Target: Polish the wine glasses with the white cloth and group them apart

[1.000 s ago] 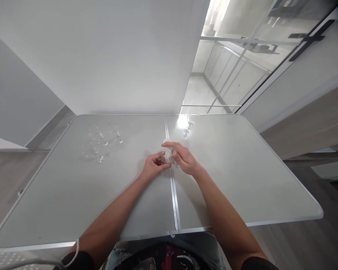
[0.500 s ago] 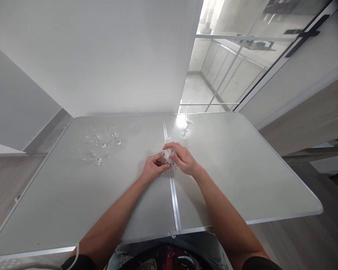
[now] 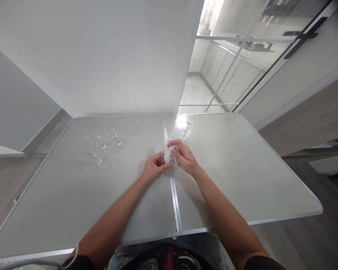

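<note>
Both hands meet over the middle seam of a grey folding table [image 3: 236, 172]. My left hand [image 3: 153, 168] is closed on a small clear glass, mostly hidden by its fingers. My right hand [image 3: 183, 156] is closed on a crumpled white cloth [image 3: 168, 153] pressed against that glass. Several clear stemmed glasses [image 3: 100, 146] stand in a cluster at the back left of the table. One single stemmed glass [image 3: 187, 125] stands at the back edge just right of the seam.
A white wall runs behind the table. A glass partition with a black handle [image 3: 304, 37] is at the back right. Wooden floor shows on both sides. A white cable [image 3: 73, 255] hangs at the near left edge.
My right hand has turned and shifted slightly back with the cloth around the glass. My left hand has stayed in place. The camera has tilted a little.
</note>
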### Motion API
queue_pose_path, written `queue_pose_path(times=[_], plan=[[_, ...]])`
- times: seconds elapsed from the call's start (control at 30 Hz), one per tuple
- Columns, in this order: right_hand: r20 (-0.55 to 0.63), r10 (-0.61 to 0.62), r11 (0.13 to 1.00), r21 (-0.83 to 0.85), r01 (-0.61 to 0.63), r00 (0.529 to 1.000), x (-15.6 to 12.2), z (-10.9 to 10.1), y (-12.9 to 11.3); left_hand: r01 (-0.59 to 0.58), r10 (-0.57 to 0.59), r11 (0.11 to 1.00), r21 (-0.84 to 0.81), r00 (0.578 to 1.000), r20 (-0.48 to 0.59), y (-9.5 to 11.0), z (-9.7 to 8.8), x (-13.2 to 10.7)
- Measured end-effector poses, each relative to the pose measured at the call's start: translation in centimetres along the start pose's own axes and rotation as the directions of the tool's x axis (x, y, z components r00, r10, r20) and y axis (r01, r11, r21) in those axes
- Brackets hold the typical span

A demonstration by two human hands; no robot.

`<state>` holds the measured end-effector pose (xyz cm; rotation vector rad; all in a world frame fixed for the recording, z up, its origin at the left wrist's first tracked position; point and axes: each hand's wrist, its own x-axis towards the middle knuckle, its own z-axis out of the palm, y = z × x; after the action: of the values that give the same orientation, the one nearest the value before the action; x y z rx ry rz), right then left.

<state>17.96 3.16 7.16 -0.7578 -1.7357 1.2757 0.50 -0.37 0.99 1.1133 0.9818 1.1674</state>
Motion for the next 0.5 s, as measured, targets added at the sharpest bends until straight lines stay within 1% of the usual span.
queue_pose_path(times=[0.07,0.13,0.17,0.23,0.3,0.33,0.4,0.47,0.5], plan=[[-0.06,0.037,0.989,0.144,-0.028,0.997,-0.1,-0.2,-0.4,0.006,-0.005,1.0,-0.023,1.0,0.023,-0.2,0.0,0.0],[-0.183,0.056,0.976,0.218,-0.015,0.981,-0.1,-0.4,-0.7,0.012,-0.01,0.999,-0.04,0.999,0.04,-0.4,-0.1,0.0],[-0.263,0.061,0.972,0.237,0.003,0.963,-0.1,-0.7,-0.8,0.009,-0.007,0.999,-0.046,0.999,0.042,-0.5,-0.3,0.0],[-0.414,0.071,0.963,0.264,0.045,0.908,0.2,-1.1,-0.8,-0.03,0.031,0.998,-0.062,0.999,0.019,-0.6,-0.7,0.1],[-0.492,0.109,0.951,0.306,0.054,0.864,0.7,-1.4,-0.3,-0.104,0.102,0.991,-0.084,0.995,-0.022,-0.5,-1.0,0.2],[-0.499,0.147,0.939,0.341,0.038,0.854,0.9,-1.4,0.1,-0.139,0.137,0.986,-0.094,0.99,-0.032,-0.4,-1.1,0.3],[-0.46,0.247,0.897,0.442,-0.021,0.853,1.3,-1.1,0.8,-0.184,0.184,0.976,-0.113,0.983,-0.016,-0.2,-1.1,0.5],[-0.394,0.331,0.832,0.55,-0.068,0.857,1.4,-0.4,1.1,-0.181,0.187,0.976,-0.124,0.982,0.039,-0.2,-0.8,0.7],[-0.348,0.353,0.801,0.593,-0.088,0.869,1.4,0.0,1.2,-0.165,0.175,0.978,-0.124,0.982,0.073,-0.2,-0.7,0.7]])
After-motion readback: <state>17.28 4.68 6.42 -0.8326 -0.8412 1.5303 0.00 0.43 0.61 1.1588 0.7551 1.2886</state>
